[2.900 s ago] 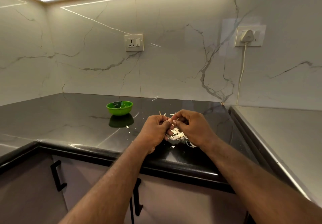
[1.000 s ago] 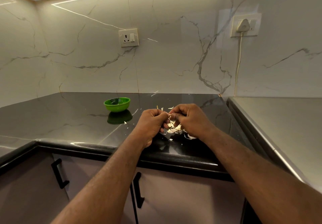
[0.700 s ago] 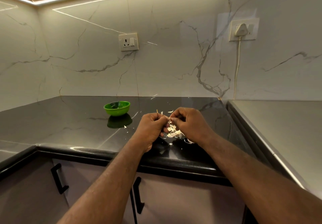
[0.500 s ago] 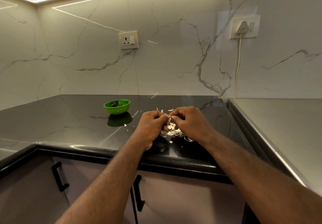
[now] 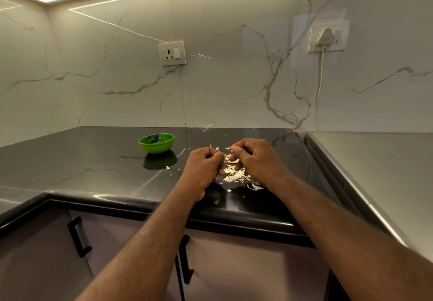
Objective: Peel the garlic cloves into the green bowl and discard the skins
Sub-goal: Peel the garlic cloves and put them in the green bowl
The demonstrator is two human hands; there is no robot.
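Garlic skins (image 5: 234,176) lie in a pale, papery heap on the black counter (image 5: 93,160), to the right of the green bowl (image 5: 156,143) and nearer the front edge, much as they did half a second earlier. Both hands have stayed over the heap, though a slim gap now shows between them where they met before. The right hand (image 5: 256,160), farthest from the bowl, curls its fingers and pinches a small pale garlic piece (image 5: 230,149) between thumb and forefinger; whether it is clove or skin cannot be told. The left hand (image 5: 202,169), between the bowl and the right hand, is balled into a tight fist, and what it holds, if anything, is hidden. Loose flakes (image 5: 167,167) are scattered just right of the bowl's base. The bowl stands upright, apart from both hands, mirrored in the glossy counter; its inside shows only dark and pale glints, and its contents cannot be made out.
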